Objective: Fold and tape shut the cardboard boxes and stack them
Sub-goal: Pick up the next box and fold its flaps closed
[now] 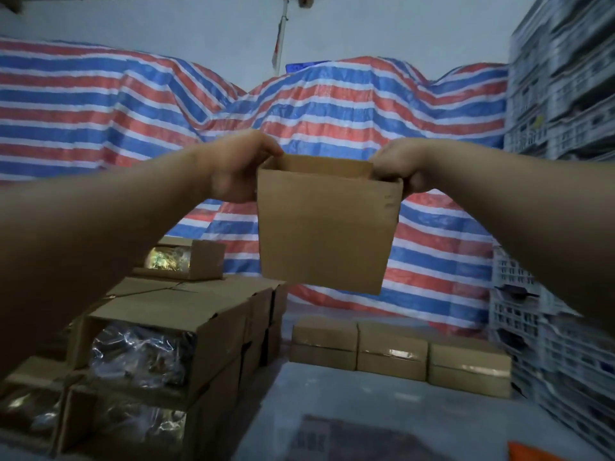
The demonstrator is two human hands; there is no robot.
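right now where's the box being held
Head view, centre: the box is up in the air between the left hand and right hand, before the striped tarp.

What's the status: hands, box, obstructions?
Left hand and right hand grip cardboard box at its upper corners. Box held up, top open. Nothing in the way.

- Striped tarpaulin [332, 104] — red, blue and white — draped across the back, beyond the fingers.
- Pale plastic crates [562, 78] stacked at far right.
- Orange scrap [529, 453] at the bottom right edge.
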